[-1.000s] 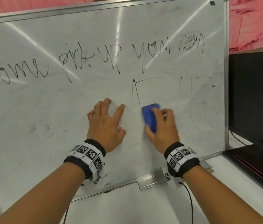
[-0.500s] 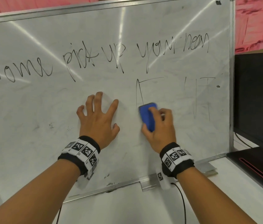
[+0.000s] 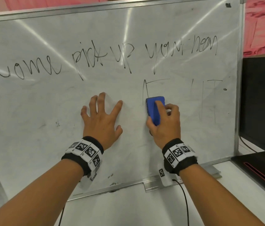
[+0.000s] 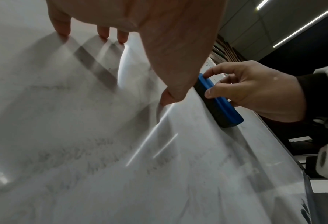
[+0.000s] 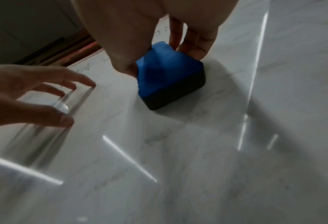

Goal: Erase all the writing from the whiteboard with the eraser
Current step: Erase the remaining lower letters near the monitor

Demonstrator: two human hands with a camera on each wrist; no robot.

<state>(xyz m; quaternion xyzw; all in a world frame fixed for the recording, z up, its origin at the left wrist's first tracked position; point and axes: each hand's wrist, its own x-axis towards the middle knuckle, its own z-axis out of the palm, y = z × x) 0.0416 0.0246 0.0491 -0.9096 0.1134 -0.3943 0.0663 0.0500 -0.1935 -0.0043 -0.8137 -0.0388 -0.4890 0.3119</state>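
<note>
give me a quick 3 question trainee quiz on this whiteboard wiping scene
1. True or false: the right hand grips the blue eraser against the whiteboard.
2. What is the left hand doing? A) holding a marker B) resting on the board with fingers spread C) hanging off the board
3. Fill in: the handwritten line across the top is ____ erased.

Key:
1. True
2. B
3. not yet
</note>
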